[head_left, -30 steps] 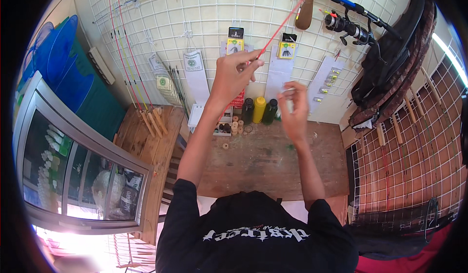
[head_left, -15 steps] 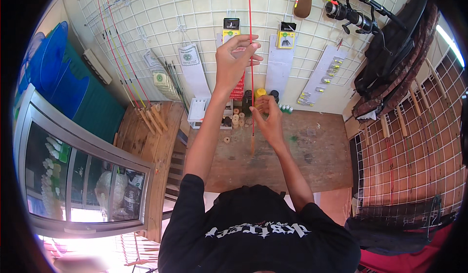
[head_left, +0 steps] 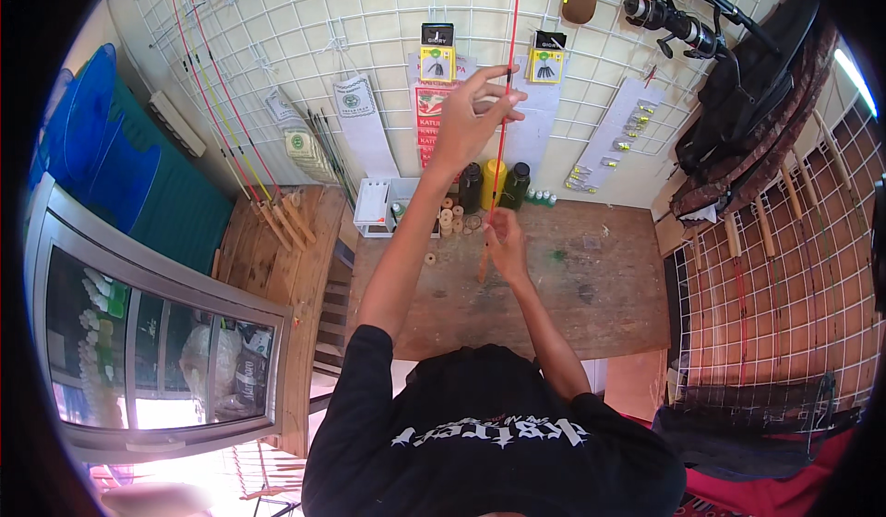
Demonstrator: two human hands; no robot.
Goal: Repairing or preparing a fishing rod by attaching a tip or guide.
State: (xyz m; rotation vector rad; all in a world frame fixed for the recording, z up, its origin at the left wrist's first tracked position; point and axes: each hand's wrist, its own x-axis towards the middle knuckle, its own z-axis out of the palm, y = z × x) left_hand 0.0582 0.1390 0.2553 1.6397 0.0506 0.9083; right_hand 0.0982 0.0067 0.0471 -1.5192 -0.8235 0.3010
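Red rod, near upright, slight lean, both hands on it. Left hand pinches the upper shaft; right hand has thumb and fingers narrowed on it lower down. Wooden handle sits over the worktop, nearer its back edge. White tray at back-left corner.

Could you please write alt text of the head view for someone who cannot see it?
A person's left hand and right hand hold a thin red rod at a wooden table, the left higher in the picture. Bottles and a white box stand at the table's back.
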